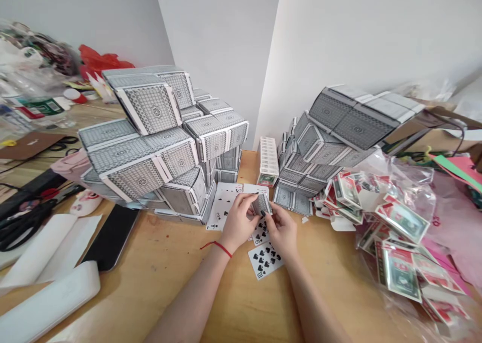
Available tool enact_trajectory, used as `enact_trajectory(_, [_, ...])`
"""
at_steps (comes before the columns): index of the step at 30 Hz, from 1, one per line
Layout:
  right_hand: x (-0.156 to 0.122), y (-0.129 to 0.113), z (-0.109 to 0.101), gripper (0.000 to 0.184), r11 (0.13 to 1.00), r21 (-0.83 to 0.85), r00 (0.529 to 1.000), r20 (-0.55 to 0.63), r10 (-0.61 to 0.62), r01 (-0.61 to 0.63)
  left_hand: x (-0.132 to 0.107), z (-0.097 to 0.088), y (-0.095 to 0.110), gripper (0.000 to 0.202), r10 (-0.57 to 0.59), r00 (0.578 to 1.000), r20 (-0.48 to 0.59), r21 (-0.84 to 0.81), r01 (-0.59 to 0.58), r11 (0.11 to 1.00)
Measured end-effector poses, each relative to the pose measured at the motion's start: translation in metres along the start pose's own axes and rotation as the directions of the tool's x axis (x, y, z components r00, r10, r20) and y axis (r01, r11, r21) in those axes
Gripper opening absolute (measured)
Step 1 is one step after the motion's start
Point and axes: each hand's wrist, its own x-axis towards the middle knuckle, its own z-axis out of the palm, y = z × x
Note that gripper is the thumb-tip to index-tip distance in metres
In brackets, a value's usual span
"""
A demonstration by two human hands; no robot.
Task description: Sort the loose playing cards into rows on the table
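My left hand (pixel 243 221) and my right hand (pixel 281 227) meet at the middle of the table, both closed on a small grey-backed playing card piece (pixel 262 204). Whether it is one card or several, folded or flat, I cannot tell. A red string circles my left wrist. Face-up playing cards (pixel 222 202) lie just left of and behind my hands. Beneath them is a nine of spades (pixel 260 235), partly covered. Nearer to me a ten of spades (pixel 264 260) lies face up beside my right wrist.
Stacked boxes made of grey-backed cards rise at left (pixel 146 157) and right (pixel 320 142). A row of card packs (pixel 268 159) stands between them. Red and green card boxes (pixel 401 262) spill from a clear plastic bag at right. A black phone (pixel 112 237) and black scissors (pixel 18 227) lie left.
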Motion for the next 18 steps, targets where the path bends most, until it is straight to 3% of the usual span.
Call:
enact_trajectory(4, [0.0,0.001,0.0,0.026,0.984,0.143,0.995,0.031,0.099,-0.102,-0.001,0.001,-0.002,0.051,0.011,1.0,0.007,0.016,-0.011,1.0])
enact_trajectory(8, [0.001,0.001,-0.002,0.02,0.906,0.358,0.974,0.067,0.216,-0.225,-0.001,0.0,-0.001,0.053,0.061,0.997,0.053,0.004,-0.061,0.998])
enact_trajectory(13, [0.006,-0.003,-0.007,0.016,0.804,0.522,0.957,0.11,0.267,-0.284,0.001,-0.005,0.007,0.05,0.105,0.989,0.101,-0.054,-0.1,0.993])
enact_trajectory(18, [0.003,-0.013,0.0,0.03,0.756,0.561,0.933,0.308,0.188,-0.337,-0.001,-0.002,0.008,0.04,-0.076,0.997,0.017,-0.05,0.077,0.996])
